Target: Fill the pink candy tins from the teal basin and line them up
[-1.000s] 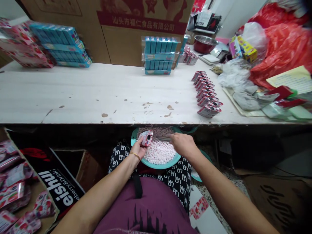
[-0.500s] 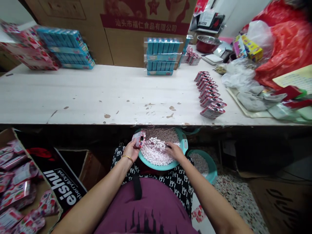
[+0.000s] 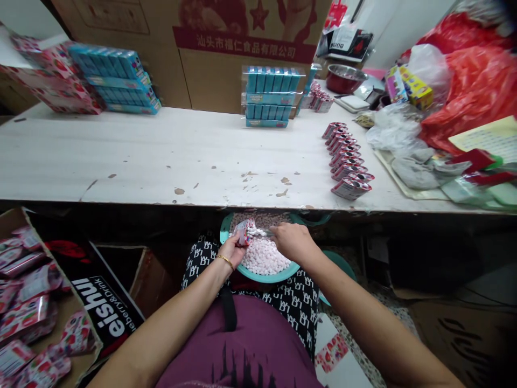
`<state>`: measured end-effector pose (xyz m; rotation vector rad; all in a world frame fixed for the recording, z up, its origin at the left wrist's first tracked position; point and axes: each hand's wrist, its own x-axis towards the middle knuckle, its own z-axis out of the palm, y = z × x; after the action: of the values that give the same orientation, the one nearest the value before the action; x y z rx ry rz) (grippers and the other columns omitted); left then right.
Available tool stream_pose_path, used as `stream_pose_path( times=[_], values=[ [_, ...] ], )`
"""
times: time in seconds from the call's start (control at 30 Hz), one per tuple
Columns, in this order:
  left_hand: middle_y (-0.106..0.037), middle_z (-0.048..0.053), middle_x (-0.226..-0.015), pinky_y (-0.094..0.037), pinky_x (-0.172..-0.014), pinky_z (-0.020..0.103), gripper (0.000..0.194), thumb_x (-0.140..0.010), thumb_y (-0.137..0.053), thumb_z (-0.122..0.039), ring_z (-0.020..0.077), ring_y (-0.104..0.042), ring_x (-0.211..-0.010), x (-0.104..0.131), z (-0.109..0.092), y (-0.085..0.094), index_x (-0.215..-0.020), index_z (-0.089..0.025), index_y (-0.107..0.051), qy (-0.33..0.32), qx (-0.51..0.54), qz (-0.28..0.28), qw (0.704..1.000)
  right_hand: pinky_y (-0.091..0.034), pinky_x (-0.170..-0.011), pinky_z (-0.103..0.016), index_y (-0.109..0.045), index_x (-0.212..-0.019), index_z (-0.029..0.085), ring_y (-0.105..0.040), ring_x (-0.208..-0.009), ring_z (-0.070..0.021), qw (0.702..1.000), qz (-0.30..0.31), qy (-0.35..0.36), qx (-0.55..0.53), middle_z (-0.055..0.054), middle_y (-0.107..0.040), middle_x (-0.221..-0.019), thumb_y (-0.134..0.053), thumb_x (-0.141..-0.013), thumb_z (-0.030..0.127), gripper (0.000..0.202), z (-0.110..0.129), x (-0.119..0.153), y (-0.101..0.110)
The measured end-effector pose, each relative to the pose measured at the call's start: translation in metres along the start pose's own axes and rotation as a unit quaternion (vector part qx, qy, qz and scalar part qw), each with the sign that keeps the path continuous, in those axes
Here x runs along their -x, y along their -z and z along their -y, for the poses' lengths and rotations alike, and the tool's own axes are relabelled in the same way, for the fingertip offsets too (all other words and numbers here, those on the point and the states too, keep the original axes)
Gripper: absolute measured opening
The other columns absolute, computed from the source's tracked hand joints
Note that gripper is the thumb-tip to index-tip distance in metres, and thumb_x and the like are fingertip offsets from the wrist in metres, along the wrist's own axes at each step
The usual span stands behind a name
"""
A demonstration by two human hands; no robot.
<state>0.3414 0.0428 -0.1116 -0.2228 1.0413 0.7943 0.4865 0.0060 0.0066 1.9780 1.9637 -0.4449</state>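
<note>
My left hand (image 3: pixel 231 250) is closed around a small red-and-white printed packet (image 3: pixel 243 233), tilted with its mouth toward the right. Across from it, my right hand (image 3: pixel 294 241) grips a small scoop (image 3: pixel 268 233), mostly hidden by the fingers. White pellets (image 3: pixel 255 228) from the scoop lie at the packet's mouth. Both hands are above a turquoise basin (image 3: pixel 264 278) on my lap, which holds many small white and pale pink pellets (image 3: pixel 266 257).
Several packets (image 3: pixel 346 161) stand in a row on the white table (image 3: pixel 194 156). Blue boxed packs (image 3: pixel 269 97) lean on a large carton (image 3: pixel 214 81). At lower left is a box of packets (image 3: pixel 32 307). A second turquoise basin (image 3: pixel 341 264) sits lower right, and red plastic bags (image 3: pixel 464 81) lie at right.
My right hand has lifted out of the pellets with the scoop and come up to the packet. My left hand has moved slightly right, tilting the packet toward it.
</note>
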Motion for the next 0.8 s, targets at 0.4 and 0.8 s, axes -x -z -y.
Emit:
stream_pose_path(
  times=[0.4, 0.8],
  values=[
    [-0.064, 0.008, -0.072, -0.056, -0.058, 0.027, 0.013, -0.081, -0.047, -0.011, 0.0154, -0.063, -0.066, 0.002, -0.005, 0.008, -0.084, -0.009, -0.059, 0.027, 0.057, -0.011, 0.998, -0.042, -0.068, -0.029, -0.061, -0.098, 0.026, -0.060, -0.081, -0.0206, 0.997, 0.031, -0.075, -0.001, -0.008, -0.063, -0.090, -0.042, -0.081, 0.034, 0.027, -0.040, 0.018, -0.016],
    [-0.065, 0.010, -0.075, -0.055, -0.057, 0.025, 0.013, -0.081, -0.048, -0.013, 0.0159, -0.062, -0.067, 0.009, -0.019, 0.019, -0.085, -0.009, -0.061, -0.017, 0.013, 0.006, 1.000, -0.042, -0.074, -0.027, -0.062, -0.102, 0.028, -0.057, -0.092, -0.0189, 0.975, 0.059, -0.064, -0.203, -0.002, -0.065, -0.098, -0.049, -0.076, 0.028, 0.029, -0.046, -0.008, -0.131]
  ],
)
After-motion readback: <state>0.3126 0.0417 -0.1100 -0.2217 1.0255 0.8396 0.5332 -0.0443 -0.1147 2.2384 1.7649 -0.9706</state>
